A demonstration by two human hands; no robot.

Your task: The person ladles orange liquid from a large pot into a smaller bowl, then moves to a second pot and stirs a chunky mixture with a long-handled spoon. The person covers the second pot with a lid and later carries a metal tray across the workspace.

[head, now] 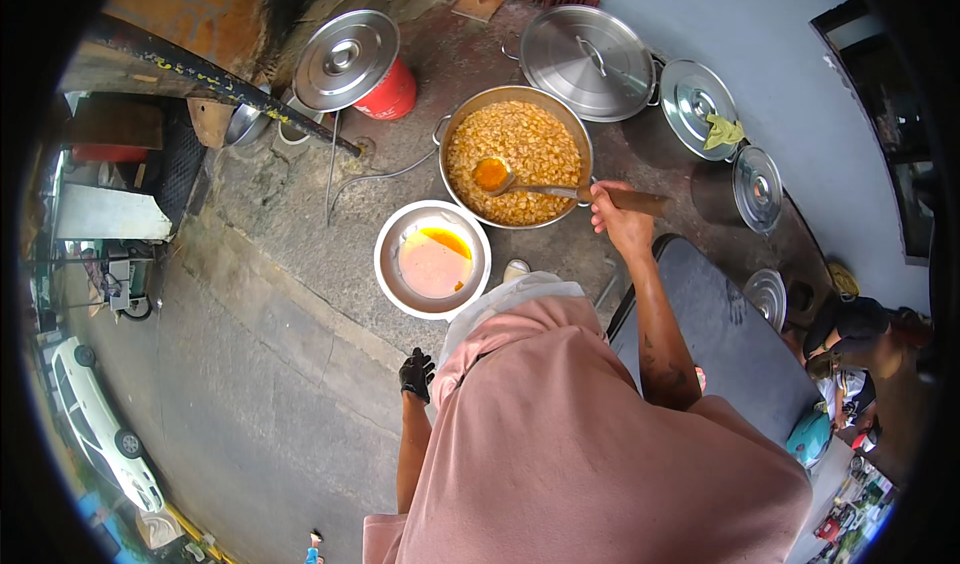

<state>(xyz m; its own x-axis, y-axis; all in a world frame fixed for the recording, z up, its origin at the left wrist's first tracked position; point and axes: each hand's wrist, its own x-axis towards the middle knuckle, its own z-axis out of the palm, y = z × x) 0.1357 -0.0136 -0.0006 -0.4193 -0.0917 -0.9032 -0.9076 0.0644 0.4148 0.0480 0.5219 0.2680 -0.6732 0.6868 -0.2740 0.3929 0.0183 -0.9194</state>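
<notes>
My right hand (pixel 622 219) grips the brown handle of a large ladle (pixel 551 190). Its bowl, filled with orange oily liquid (pixel 491 174), sits over a wide metal pot (pixel 448 177) of chunky yellow-brown food (pixel 525 132). In front of me, to the left of the pot, stands a metal basin (pixel 390 264) with orange liquid (pixel 448 243) inside and a pinkish reflection on its surface. My left hand (pixel 417 375), in a black glove, hangs beside my body with its fingers apart and nothing in them.
A red bucket (pixel 390 92) stands beside a lidded pot (pixel 346 53). Large lidded pots (pixel 589 61) line the wall, one with a yellow-green cloth (pixel 722 131). A dark table (pixel 720 324) is at my right. A slanted black pole (pixel 247 95) and a hose (pixel 382 175) lie left; people sit far right.
</notes>
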